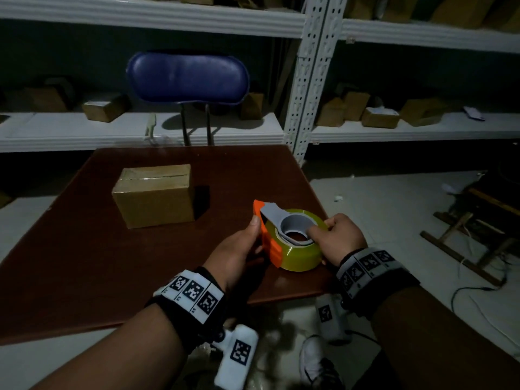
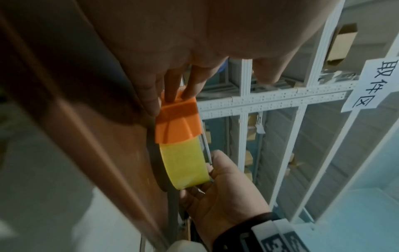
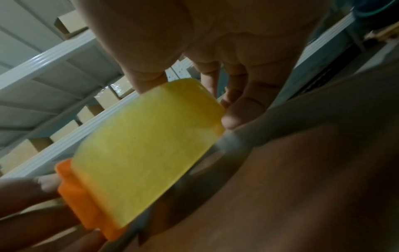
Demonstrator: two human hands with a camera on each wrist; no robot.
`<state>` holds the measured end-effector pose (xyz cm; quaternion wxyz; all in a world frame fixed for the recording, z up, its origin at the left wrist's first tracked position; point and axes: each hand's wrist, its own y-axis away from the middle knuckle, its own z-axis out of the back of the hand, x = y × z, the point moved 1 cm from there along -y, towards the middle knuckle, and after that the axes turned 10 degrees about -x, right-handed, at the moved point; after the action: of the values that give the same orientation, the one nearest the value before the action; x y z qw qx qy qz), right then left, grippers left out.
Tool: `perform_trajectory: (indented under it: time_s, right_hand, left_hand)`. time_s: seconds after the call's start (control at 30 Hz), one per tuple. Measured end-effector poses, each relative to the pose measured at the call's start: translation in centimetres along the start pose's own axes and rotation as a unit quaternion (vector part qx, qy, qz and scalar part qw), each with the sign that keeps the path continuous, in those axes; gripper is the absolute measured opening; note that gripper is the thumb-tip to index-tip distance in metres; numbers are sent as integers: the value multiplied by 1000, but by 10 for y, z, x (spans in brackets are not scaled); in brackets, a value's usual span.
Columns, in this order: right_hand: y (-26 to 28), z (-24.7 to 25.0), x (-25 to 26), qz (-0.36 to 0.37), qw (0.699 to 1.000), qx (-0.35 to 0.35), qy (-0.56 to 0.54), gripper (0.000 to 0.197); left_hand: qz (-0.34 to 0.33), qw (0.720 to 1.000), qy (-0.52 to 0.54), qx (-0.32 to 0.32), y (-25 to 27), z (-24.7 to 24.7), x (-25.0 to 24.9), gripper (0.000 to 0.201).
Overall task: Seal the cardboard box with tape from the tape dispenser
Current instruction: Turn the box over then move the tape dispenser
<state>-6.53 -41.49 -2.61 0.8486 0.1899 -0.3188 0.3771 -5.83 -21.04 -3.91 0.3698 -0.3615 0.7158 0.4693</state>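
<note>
A tape dispenser with a yellow roll, grey frame and orange guard lies flat near the front right of the brown table. My left hand holds its orange guard, thumb on top, fingers along the side. On the far side, my right hand grips the roll, with fingertips in the grey core and thumb at the outer edge. The cardboard box stands closed at the table's middle left, apart from both hands, with tape glinting along its top seam.
A blue chair stands behind the table. White shelving with several cardboard parcels fills the back wall. Wooden frame pieces and a cable lie on the floor at right. The table's right edge is just beside the dispenser.
</note>
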Motion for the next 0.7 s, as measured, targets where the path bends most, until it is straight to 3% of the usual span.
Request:
perform_trajectory:
  time_s: [0.07, 0.17, 0.3, 0.43, 0.7]
  right_hand:
    - [-1, 9, -9, -13, 1000, -2, 2, 37]
    - [-2, 19, -19, -24, 1000, 0, 10, 39]
    - [-6, 28, -29, -30, 999, 0, 11, 37]
    - [-7, 33, -36, -39, 999, 6, 13, 37]
    - [-14, 34, -37, -27, 999, 21, 2, 38]
  left_hand:
    - [7, 1000, 12, 13, 1, -11, 4, 69]
    - [14, 999, 2, 35, -1, -23, 10, 77]
    - [9, 998, -8, 64, 0, -35, 13, 62]
    - [-13, 997, -40, 61, -5, -40, 19, 80]
    - [6, 998, -51, 43, -9, -40, 19, 65]
